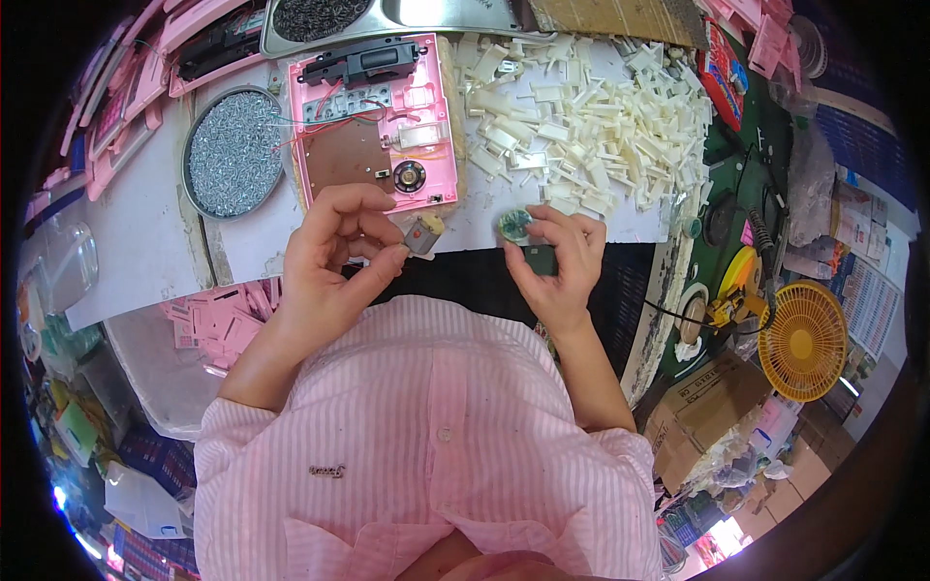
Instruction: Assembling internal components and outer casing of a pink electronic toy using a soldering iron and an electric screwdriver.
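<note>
While the open pink housing [373,126] lies unclosed, a small motor [423,234] is pinched in the left hand [334,252] and a round greenish part [515,225] in the right hand [557,261], neither yet fitted.

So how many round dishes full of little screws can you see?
2. One round dish of silver screws sits on the table left of the open pink case. A second tray of darker screws lies at the top edge, partly cut off. More may be hidden.

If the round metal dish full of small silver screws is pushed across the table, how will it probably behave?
The round dish is heaped with small screws, so it is probably heavy for its size and would slide rather than tip. Its rim looks low, so a sharp push could spill screws. It lies beyond the left hand, beside the pink housing.
</note>
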`<state>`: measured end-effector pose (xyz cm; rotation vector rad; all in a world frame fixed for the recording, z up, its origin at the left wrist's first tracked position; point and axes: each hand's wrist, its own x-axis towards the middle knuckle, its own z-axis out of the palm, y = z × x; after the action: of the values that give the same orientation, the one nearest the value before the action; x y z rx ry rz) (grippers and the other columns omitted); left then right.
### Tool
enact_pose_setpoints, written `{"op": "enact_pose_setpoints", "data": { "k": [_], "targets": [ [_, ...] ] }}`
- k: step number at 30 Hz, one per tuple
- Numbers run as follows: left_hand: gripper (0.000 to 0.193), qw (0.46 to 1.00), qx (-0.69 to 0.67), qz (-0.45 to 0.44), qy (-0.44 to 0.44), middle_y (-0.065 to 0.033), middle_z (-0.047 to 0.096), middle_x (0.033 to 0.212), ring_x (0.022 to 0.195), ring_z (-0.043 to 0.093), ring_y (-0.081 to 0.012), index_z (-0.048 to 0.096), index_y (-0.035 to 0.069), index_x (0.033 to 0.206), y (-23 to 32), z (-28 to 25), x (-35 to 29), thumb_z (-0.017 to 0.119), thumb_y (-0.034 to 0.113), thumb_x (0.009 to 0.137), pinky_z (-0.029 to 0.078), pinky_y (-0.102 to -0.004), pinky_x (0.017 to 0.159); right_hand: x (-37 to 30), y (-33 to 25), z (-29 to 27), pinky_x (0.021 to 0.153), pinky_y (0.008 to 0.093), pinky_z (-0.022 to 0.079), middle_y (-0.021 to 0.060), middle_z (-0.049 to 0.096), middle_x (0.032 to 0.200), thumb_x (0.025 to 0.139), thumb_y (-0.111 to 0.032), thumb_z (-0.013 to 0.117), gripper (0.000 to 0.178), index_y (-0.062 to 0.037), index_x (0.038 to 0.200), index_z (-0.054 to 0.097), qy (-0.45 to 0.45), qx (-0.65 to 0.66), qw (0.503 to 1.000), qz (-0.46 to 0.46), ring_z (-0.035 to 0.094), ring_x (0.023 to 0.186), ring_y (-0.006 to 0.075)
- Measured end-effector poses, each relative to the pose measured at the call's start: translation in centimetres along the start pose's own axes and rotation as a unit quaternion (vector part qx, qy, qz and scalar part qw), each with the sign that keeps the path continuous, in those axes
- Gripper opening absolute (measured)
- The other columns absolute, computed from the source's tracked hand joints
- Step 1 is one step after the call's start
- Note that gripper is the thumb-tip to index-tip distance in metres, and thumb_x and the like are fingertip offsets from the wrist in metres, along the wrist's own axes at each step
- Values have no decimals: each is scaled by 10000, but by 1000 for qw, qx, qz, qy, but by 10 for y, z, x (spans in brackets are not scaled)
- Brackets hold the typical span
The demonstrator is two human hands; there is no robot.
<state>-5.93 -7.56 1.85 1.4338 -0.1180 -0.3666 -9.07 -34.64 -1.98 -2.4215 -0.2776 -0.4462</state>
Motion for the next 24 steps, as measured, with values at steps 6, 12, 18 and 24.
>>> {"op": "enact_pose_setpoints", "data": {
  "k": [6, 12, 18, 24],
  "targets": [
    [438, 1000, 1, 7, -9, -62, 626, 963, 889, 650, -107, 484, 10, 1285, -1, 4, -2, 671, -80, 900, 535, -230, 756, 18, -5, 14, 821, 365, 447, 79, 721, 1074, 688, -86, 836, 306, -74, 946, 673, -14, -50, 999, -5, 542, 900, 276],
    [429, 999, 5, -17, -37, -60, 640, 959, 870, 657, -110, 498, 17, 1279, 1, 8, -1, 668, -76, 896, 535, -231, 747, 16, -14, -20, 786, 354, 470, 106, 690, 1084, 723, -82, 838, 318, -46, 989, 667, -45, 139, 989, 24, 573, 876, 262],
    [380, 981, 122, 53, -142, -85, 653, 989, 888, 681, -133, 523, 2, 1236, 4, 19, 5, 672, -84, 897, 570, -269, 765, 17, -48, -17, 733, 260, 531, 76, 686, 1002, 791, -23, 820, 538, -13, 1282, 601, -212, 403, 867, 200, 643, 781, 116],
    [373, 960, 190, 194, -64, -121, 686, 1008, 906, 712, -189, 561, -10, 1203, 0, 14, 6, 708, -80, 868, 598, -308, 775, 20, -48, 1, 687, 259, 540, 80, 698, 950, 806, 35, 780, 465, 1, 1247, 640, -114, 354, 923, 94, 659, 736, 125]
  ]
}}
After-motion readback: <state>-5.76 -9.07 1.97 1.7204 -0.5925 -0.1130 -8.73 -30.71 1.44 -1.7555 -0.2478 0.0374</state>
